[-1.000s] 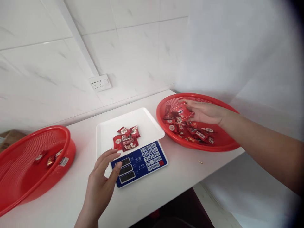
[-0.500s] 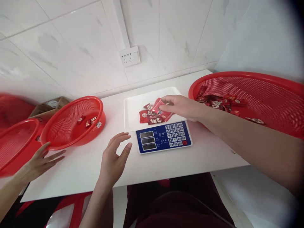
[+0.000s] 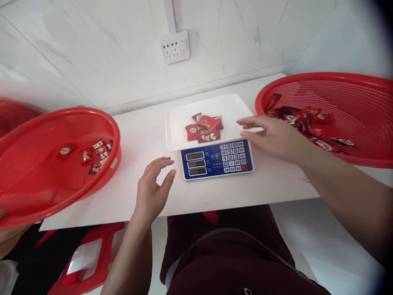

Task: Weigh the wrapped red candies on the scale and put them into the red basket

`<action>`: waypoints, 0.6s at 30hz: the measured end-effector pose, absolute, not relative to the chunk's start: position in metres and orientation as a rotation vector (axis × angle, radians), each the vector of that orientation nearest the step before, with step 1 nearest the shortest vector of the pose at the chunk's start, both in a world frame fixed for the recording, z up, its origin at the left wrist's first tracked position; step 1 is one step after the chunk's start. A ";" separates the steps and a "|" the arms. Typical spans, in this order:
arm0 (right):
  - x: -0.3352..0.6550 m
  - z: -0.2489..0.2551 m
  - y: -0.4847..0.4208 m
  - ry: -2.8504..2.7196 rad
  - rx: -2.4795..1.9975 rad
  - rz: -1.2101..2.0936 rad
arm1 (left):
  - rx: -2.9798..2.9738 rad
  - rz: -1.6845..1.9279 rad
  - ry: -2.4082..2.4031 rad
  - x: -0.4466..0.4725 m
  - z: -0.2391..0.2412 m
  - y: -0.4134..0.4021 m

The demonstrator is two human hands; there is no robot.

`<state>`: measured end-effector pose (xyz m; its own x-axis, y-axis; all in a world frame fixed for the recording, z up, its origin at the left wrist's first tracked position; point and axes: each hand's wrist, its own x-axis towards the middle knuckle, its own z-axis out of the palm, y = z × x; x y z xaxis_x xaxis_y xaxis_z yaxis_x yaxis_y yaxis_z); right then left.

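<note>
Several small red packets (image 3: pixel 205 128) lie in a loose heap on the white tray (image 3: pixel 231 107) of a digital scale. The scale's blue panel (image 3: pixel 215 162) with keys and three displays faces me. My right hand (image 3: pixel 266 130) hovers at the tray's right edge, fingers apart and holding nothing. Left of the panel, my left hand (image 3: pixel 155 186) is held above the table with thumb and fingers apart, also empty. To the right stands a red mesh basket (image 3: pixel 322 78) with many more red packets (image 3: pixel 302 119) inside.
At the left, another person's hand (image 3: pixel 2 213) is at a tilted red basket (image 3: pixel 61 207) with several packets (image 3: pixel 98 153) in it. A power socket (image 3: pixel 175 46) is on the tiled wall behind the white table (image 3: pixel 141 135). Below stands a red stool (image 3: pixel 101 254).
My right hand has let go of a red packet onto the heap and drawn back to the right. The other person's basket has been lifted and tilted. My view has shifted downward.
</note>
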<state>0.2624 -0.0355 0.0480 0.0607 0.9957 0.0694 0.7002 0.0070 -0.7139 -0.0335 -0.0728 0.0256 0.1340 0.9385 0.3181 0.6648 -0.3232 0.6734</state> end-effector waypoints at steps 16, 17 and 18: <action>0.289 -0.044 -0.114 -1.299 -1.664 0.974 | 2.053 0.817 1.673 -0.047 -0.003 -0.123; 0.289 -0.045 -0.114 -1.279 -1.655 0.988 | 2.065 0.818 1.675 -0.047 -0.002 -0.125; 0.290 -0.045 -0.115 -1.259 -1.648 0.997 | 2.082 0.822 1.677 -0.047 -0.002 -0.126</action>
